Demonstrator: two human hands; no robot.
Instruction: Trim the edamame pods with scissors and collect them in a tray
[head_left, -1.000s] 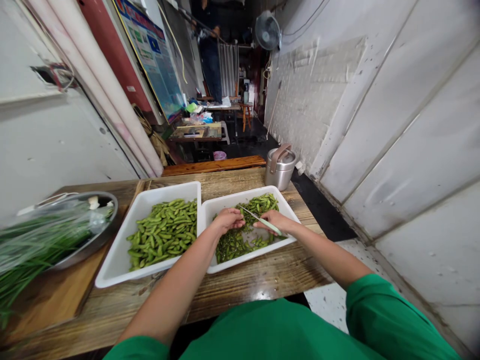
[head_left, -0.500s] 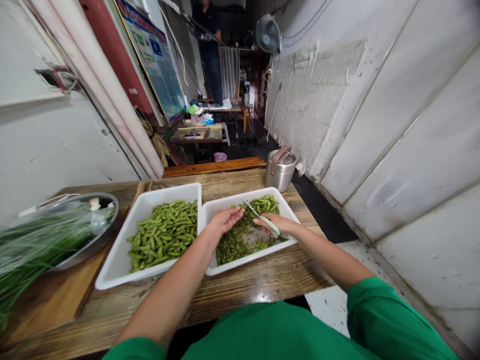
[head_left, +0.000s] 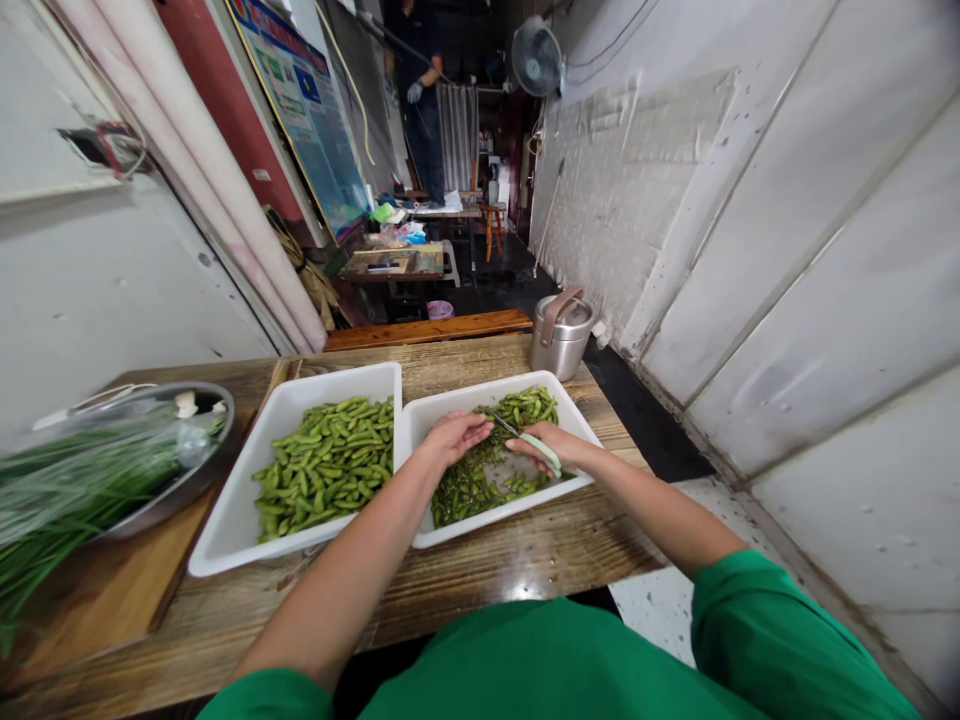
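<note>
Scissors (head_left: pixel 544 453) held by the right hand (head_left: pixel 549 443) slant forward and leftward over the tray (head_left: pixel 576 414) of pods (head_left: pixel 531 404), blades (head_left: pixel 502 423) just beside the left hand (head_left: pixel 457 437), whose curled fingers' hold I cannot tell

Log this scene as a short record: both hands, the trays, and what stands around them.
Right hand: holds scissors with pale green handles
Left hand: over the right tray, near the scissors; whether it grips anything is unclear
Left tray: white, heaped with green pods
Right tray: white, pods around a bare patch
Behind right tray: lidded metal pot
Far left: metal bowl, green stalks
</note>
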